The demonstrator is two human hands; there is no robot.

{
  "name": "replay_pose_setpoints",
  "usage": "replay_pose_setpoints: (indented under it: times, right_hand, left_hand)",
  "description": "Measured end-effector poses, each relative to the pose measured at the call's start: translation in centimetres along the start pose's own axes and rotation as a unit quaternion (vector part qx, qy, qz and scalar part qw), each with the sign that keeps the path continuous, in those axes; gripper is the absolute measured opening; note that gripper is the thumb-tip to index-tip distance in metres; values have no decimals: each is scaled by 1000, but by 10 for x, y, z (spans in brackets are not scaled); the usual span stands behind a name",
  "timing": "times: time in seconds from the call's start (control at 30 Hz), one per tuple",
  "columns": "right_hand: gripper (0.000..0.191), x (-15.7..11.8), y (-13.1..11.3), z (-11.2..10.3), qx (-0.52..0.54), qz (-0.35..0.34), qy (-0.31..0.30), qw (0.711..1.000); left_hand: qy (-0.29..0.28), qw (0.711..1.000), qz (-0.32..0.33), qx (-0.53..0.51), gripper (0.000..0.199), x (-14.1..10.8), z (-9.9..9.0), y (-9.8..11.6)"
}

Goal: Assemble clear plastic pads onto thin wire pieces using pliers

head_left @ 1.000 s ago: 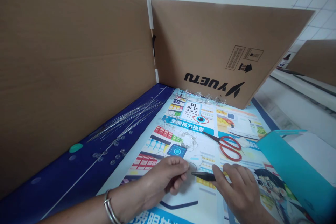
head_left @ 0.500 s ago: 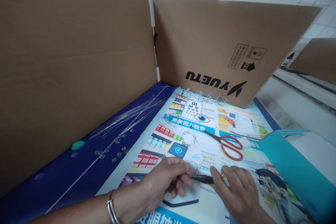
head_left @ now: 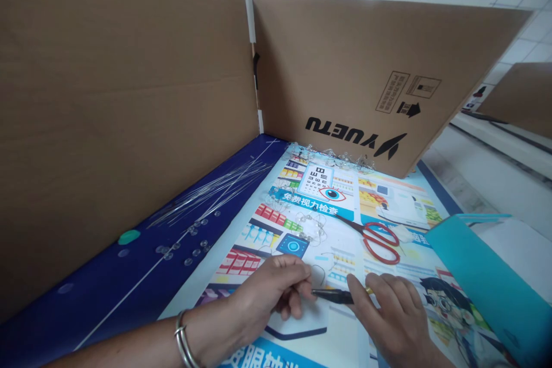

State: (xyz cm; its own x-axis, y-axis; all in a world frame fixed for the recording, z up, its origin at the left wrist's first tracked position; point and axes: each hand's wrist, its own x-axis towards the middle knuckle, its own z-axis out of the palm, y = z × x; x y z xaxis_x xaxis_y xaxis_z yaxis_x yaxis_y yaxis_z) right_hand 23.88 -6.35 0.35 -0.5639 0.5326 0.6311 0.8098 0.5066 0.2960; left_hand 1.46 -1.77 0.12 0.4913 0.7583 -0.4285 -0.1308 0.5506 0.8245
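Near the near edge of the worktop (head_left: 142, 293), the left hand (head_left: 276, 290) pinches a thin wire (head_left: 324, 274), whose free part curves out bare of beads. The right hand (head_left: 390, 310) is closed around dark-nosed pliers (head_left: 334, 296), their tip at the left fingertips; whether it bites the wire, I cannot tell. This piece looks barely begun, bent but not beaded. A beaded loop (head_left: 319, 232) farther in and clustered beaded pieces (head_left: 340, 159) along the far edge appear already threaded. Toward the left edge, straight wires (head_left: 215, 187) and loose beads (head_left: 194, 231) seem unused. Scissors (head_left: 363, 230) lie beyond the right hand; cardboard panels (head_left: 366, 69) wall the left and far edges, limiting reach there.
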Motion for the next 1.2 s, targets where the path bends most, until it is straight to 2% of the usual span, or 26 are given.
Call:
replay_pose_setpoints:
  times: [0.87,1.07,1.2]
  right_hand:
    - [21,3,-1,-3,12,0,-1,1000]
    - [18,1,0,-1,17,5,-13,1000]
    - [17,1,0,0,18,5,-32,999]
  left_hand:
    - [-5,1000,-5,25,29,0,1,3]
    - [-14,999,17,26,28,-3,3,6]
    - [-21,997,36,66,28,-4,3,11]
